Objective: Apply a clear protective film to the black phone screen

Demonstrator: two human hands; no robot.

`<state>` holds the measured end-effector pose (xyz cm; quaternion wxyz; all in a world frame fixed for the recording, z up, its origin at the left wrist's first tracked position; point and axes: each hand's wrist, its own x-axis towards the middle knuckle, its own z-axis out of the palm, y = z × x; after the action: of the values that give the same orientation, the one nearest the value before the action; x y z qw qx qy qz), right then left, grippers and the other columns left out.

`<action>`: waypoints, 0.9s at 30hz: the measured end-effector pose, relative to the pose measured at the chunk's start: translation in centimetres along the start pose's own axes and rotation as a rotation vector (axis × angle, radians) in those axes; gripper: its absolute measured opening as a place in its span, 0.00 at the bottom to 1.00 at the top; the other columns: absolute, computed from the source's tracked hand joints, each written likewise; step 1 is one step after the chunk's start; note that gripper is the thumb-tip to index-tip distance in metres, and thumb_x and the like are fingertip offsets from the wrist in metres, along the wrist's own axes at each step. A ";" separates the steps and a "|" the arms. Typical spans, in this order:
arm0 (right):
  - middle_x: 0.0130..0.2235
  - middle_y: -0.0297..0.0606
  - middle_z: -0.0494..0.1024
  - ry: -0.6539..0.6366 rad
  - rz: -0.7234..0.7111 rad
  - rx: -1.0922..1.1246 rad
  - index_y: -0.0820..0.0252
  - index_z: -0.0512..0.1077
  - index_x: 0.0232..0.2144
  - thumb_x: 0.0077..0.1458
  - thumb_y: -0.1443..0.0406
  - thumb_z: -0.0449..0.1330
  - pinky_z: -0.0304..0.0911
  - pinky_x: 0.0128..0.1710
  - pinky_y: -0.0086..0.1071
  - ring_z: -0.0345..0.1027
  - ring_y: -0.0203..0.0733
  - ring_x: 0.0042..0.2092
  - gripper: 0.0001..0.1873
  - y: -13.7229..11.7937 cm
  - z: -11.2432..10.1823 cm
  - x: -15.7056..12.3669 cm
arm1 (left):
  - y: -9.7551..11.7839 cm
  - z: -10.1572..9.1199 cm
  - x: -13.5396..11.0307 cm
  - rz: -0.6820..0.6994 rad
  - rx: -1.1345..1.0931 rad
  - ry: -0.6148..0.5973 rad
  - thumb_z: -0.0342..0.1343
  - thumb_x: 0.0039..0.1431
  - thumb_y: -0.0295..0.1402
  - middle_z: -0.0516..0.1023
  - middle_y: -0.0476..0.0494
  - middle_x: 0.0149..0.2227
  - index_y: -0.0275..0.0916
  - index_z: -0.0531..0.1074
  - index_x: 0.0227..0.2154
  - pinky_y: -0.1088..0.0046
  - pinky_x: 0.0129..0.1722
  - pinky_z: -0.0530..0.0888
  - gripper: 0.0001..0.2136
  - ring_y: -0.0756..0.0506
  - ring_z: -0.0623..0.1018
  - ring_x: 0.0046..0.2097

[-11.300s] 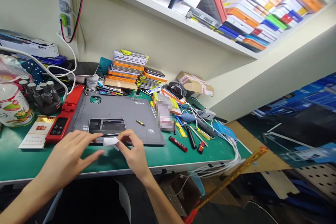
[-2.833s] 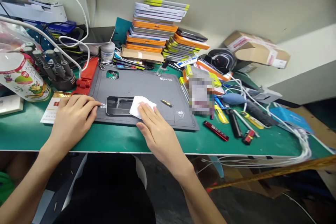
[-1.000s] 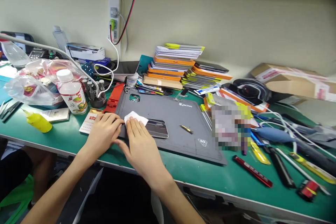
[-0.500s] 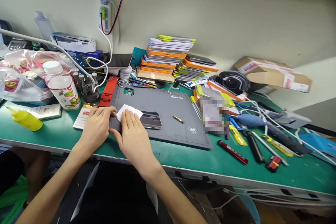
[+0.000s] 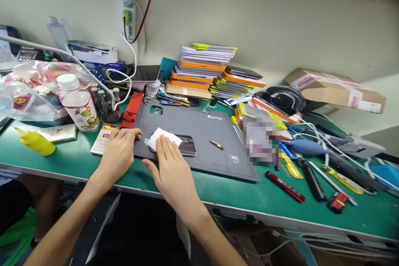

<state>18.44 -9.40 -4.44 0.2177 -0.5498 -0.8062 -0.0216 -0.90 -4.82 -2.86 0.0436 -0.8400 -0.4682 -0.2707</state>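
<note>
My right hand (image 5: 176,172) lies with its fingers stretched flat on a folded white wipe (image 5: 155,136), the thumb held apart. Beneath the wipe is a black smartphone (image 5: 189,143), its left part covered. The phone rests face up on a grey work mat (image 5: 183,120). My left hand (image 5: 118,151) is closed with curled fingers at the mat's left edge; whatever lies inside those fingers is hidden. Just left of it is a white cigarette pack (image 5: 99,145), partly covered by the hand. A small brass-coloured tool (image 5: 216,145) lies right of the phone.
Behind the mat stand stacked orange and yellow-edged boxes (image 5: 199,68). To the left are a plastic bottle (image 5: 81,110), a screwdriver stand (image 5: 109,112) and a yellow squeeze bottle (image 5: 39,143). A red bar-shaped tool (image 5: 285,186), knives and cables lie on the right.
My right hand has slid the white wipe to the right along the phone, uncovering some mat on the left. My left hand is now farther from the wipe. The view has shifted slightly.
</note>
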 end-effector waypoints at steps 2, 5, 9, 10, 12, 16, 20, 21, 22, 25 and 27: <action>0.71 0.62 0.61 0.034 -0.018 0.001 0.79 0.63 0.69 0.73 0.45 0.44 0.54 0.73 0.53 0.56 0.59 0.73 0.43 0.3 -0.1 -1.3 | 0.1 0.0 0.0 0.000 -0.003 -0.005 0.44 0.65 0.17 0.82 0.41 0.47 0.37 0.68 0.53 0.59 0.53 0.66 0.17 0.39 0.78 0.50; 0.71 0.59 0.64 0.002 0.004 0.010 0.78 0.63 0.68 0.74 0.46 0.41 0.53 0.74 0.50 0.57 0.57 0.73 0.42 1.3 -0.5 -0.1 | 0.2 -0.1 0.0 0.011 0.009 -0.005 0.44 0.65 0.17 0.82 0.41 0.48 0.37 0.68 0.52 0.58 0.53 0.66 0.18 0.39 0.78 0.50; 0.69 0.61 0.66 -0.075 0.067 -0.011 0.79 0.64 0.68 0.74 0.46 0.42 0.49 0.75 0.51 0.58 0.57 0.73 0.42 2.0 -0.8 2.6 | 0.1 -0.1 0.2 0.017 0.020 0.002 0.44 0.65 0.17 0.82 0.41 0.49 0.37 0.69 0.51 0.57 0.53 0.66 0.17 0.39 0.78 0.50; 0.70 0.62 0.65 -0.063 0.073 -0.020 0.80 0.64 0.68 0.74 0.45 0.42 0.49 0.75 0.51 0.57 0.57 0.73 0.43 1.8 -0.8 2.3 | 0.1 -0.1 0.2 0.018 0.017 0.001 0.44 0.65 0.17 0.82 0.41 0.49 0.37 0.69 0.51 0.57 0.53 0.66 0.17 0.39 0.78 0.50; 0.71 0.62 0.63 -0.020 0.068 -0.027 0.80 0.62 0.69 0.73 0.44 0.42 0.50 0.75 0.51 0.55 0.58 0.74 0.44 1.3 -0.9 0.7 | 0.1 0.0 0.3 0.022 0.014 0.002 0.44 0.65 0.17 0.82 0.41 0.49 0.37 0.69 0.51 0.57 0.52 0.66 0.17 0.39 0.78 0.50; 0.71 0.58 0.63 0.010 0.025 -0.004 0.79 0.63 0.69 0.74 0.45 0.42 0.51 0.75 0.50 0.56 0.56 0.73 0.43 1.4 -1.2 -2.0 | 0.2 -0.1 0.3 0.027 0.026 0.005 0.44 0.64 0.17 0.82 0.42 0.48 0.37 0.69 0.50 0.57 0.51 0.66 0.17 0.38 0.78 0.50; 0.70 0.57 0.65 -0.063 0.071 0.000 0.78 0.64 0.68 0.76 0.49 0.39 0.47 0.76 0.50 0.57 0.55 0.73 0.39 3.4 -1.4 0.8 | 0.2 -0.2 0.3 0.028 0.037 0.006 0.44 0.66 0.18 0.83 0.41 0.48 0.37 0.70 0.52 0.57 0.53 0.65 0.17 0.38 0.78 0.50; 0.70 0.58 0.66 -0.075 0.093 -0.013 0.79 0.64 0.68 0.76 0.48 0.40 0.46 0.76 0.51 0.58 0.56 0.73 0.40 3.7 -1.4 1.5 | 0.1 -0.2 0.4 0.030 0.041 0.008 0.44 0.66 0.18 0.83 0.41 0.48 0.37 0.70 0.52 0.57 0.53 0.65 0.17 0.38 0.78 0.50; 0.70 0.59 0.66 -0.077 0.109 -0.022 0.79 0.64 0.68 0.75 0.48 0.41 0.46 0.76 0.51 0.58 0.56 0.73 0.40 3.9 -1.4 1.8 | 0.1 -0.2 0.4 0.034 0.045 0.008 0.45 0.66 0.19 0.83 0.41 0.48 0.37 0.70 0.52 0.56 0.53 0.65 0.17 0.38 0.78 0.50; 0.71 0.58 0.64 -0.018 0.106 -0.020 0.80 0.63 0.68 0.75 0.46 0.41 0.47 0.76 0.50 0.56 0.56 0.73 0.42 3.4 -1.6 0.3 | 0.1 -0.3 0.5 0.043 0.055 0.003 0.45 0.67 0.19 0.83 0.41 0.48 0.37 0.70 0.51 0.57 0.53 0.65 0.16 0.38 0.78 0.50; 0.71 0.57 0.64 0.026 0.068 0.005 0.79 0.64 0.68 0.74 0.45 0.42 0.49 0.75 0.50 0.57 0.57 0.73 0.43 3.1 -1.9 -1.5 | 0.2 -0.3 0.5 0.049 0.073 -0.004 0.45 0.67 0.19 0.83 0.42 0.47 0.38 0.71 0.50 0.57 0.52 0.66 0.15 0.38 0.78 0.50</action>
<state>22.31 -9.96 -3.96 0.2302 -0.5760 -0.7841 -0.0193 -0.68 -4.64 -2.34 0.0801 -0.8496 -0.4570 -0.2507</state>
